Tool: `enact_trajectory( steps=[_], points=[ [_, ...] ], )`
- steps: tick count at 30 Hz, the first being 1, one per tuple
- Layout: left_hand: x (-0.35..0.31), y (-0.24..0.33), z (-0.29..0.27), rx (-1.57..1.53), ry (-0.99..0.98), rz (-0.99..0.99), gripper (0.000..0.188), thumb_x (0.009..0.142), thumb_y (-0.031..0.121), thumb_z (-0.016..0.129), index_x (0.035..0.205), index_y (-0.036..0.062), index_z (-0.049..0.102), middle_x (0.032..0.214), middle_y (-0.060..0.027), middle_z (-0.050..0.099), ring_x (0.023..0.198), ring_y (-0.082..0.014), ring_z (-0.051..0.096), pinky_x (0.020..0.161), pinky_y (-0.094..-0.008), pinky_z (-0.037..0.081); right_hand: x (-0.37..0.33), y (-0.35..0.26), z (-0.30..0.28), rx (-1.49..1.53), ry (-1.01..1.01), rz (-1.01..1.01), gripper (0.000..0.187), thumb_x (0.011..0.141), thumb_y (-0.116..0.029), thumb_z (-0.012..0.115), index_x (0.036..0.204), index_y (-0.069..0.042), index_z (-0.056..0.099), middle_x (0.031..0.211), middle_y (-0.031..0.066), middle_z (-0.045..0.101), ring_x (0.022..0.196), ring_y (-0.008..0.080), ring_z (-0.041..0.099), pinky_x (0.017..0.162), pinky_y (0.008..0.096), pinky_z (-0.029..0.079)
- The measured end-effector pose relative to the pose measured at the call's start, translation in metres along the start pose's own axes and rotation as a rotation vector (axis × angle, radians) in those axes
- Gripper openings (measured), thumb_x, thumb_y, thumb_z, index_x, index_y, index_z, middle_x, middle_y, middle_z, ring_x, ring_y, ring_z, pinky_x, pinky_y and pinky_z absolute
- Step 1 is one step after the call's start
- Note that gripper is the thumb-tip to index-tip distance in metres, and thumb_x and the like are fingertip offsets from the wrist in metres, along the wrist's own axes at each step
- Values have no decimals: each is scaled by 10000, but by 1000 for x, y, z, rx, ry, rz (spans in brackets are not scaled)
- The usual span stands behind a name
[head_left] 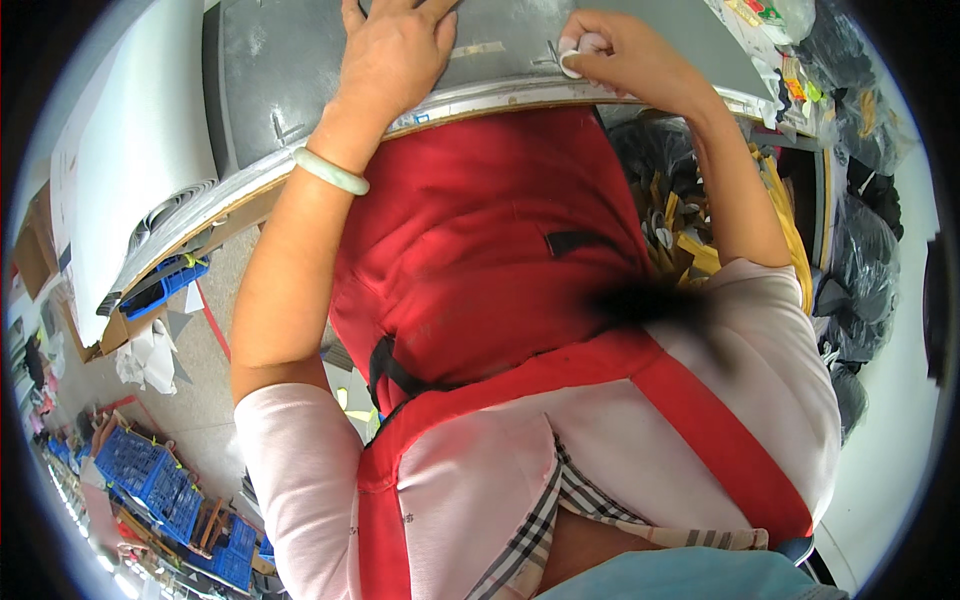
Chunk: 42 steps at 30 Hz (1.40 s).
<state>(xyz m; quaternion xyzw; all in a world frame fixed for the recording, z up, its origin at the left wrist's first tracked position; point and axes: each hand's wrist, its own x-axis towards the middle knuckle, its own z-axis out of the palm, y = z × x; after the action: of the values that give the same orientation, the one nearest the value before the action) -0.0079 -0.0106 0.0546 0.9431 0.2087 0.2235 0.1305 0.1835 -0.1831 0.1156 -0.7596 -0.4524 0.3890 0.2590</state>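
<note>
1. Nearest the camera are the person's own chest and shoulders, in a pale pink top with a checked collar under a red apron (480, 230); both bare forearms run away from it to the table edge.
2. The right hand (625, 55) is clenched around a small white piece of chalk (572, 62), pinched at the fingertips, its tip touching the grey sheet (300, 60) just past the table's near edge.
3. Just beside that pinch, on its left, a thin drawn mark shows on the sheet.
4. The left hand (395, 50) grasps nothing: it lies flat, palm down and fingers spread, pressing the same grey sheet, well to the left of the chalk.
5. Behind that hand, on the wrist, sits a pale green bangle (330, 170).
6. Between the two hands a short strip of tape (478, 48) lies on the sheet.
7. Further left of the flat hand, a stack of white sheets (130, 150) curls over the table's side.
8. Far below, blue crates (160, 480) stand on the floor; right of the chalk hand, dark bags (865, 250) pile up.
</note>
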Motion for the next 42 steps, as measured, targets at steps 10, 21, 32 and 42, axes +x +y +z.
enact_trajectory(
  steps=[10, 21, 32, 42],
  points=[
    [-5, -8, 22, 45, 83, 68, 337, 997, 218, 604, 1324, 163, 663, 1390, -83, 590, 1379, -328, 492, 1139, -692, 301, 137, 40, -33, -210, 495, -388, 252, 974, -225, 653, 945, 24, 680, 783, 138, 667, 720, 257, 638, 681, 389, 496],
    [-7, -14, 23, 35, 91, 59, 322, 981, 234, 630, 1292, 160, 673, 1354, -84, 595, 1367, -323, 498, 1127, -724, 291, 183, 4, -35, -554, 487, -561, 255, 943, -208, 635, 864, 32, 668, 886, 231, 658, 881, 434, 621, 801, 491, 487],
    [-11, -15, 24, 38, 92, 50, 310, 990, 237, 616, 1284, 157, 674, 1360, -78, 594, 1376, -317, 486, 1136, -723, 284, 196, 15, -30, -263, 596, -338, 128, 855, -109, 656, 911, 5, 665, 734, 151, 677, 681, 280, 684, 625, 425, 529],
    [-9, -13, 25, 79, 96, 17, 311, 995, 229, 617, 1297, 181, 673, 1368, -57, 599, 1372, -297, 499, 1136, -686, 306, 195, -31, -26, 171, 375, -237, 100, 917, -73, 668, 997, -17, 692, 736, 77, 691, 581, 137, 625, 515, 280, 509]
  ],
)
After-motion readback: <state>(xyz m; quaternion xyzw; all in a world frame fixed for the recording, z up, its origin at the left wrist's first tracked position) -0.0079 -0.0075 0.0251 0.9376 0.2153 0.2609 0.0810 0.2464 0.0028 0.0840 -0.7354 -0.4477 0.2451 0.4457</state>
